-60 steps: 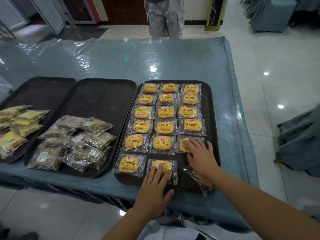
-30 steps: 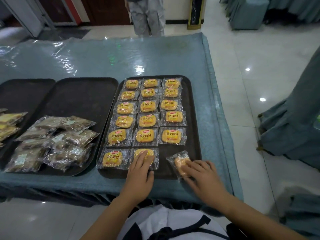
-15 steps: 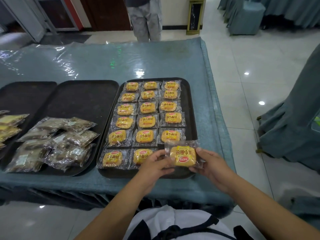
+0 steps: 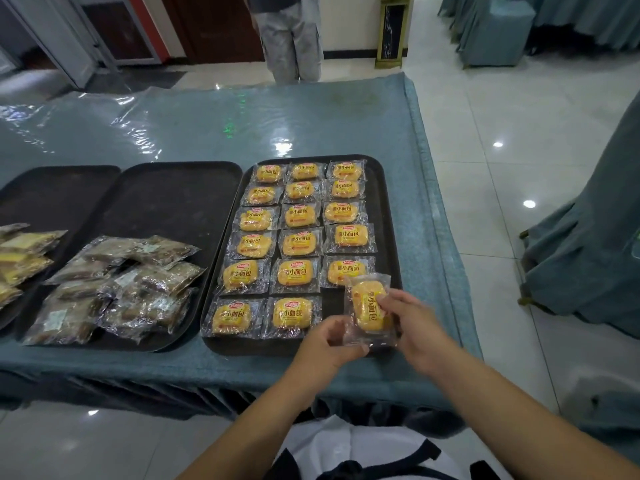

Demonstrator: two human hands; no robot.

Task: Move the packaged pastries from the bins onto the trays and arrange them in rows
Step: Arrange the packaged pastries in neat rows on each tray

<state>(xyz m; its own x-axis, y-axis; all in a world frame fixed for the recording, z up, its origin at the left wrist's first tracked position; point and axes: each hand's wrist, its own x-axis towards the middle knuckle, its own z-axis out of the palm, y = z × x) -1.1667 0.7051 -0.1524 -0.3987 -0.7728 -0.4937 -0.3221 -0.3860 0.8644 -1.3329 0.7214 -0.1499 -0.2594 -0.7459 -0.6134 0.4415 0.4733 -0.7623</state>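
1. Both hands, left (image 4: pixel 327 344) and right (image 4: pixel 414 325), grip one pastry (image 4: pixel 370 308), tilted.
2. It hangs over the tray (image 4: pixel 388 209) at 5 o'clock, beside the rows (image 4: pixel 298 244).
3. The tray sits on the bench (image 4: pixel 242 126).

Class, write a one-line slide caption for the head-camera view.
Both hands, left hand and right hand, hold the last yellow pastry packet over the empty corner of the nearly full black tray.

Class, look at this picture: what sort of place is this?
Probably a banquet hall or function room: a cloth-draped table, fabric-covered chairs on a glossy tiled floor, and a tray of wrapped pastries set out.
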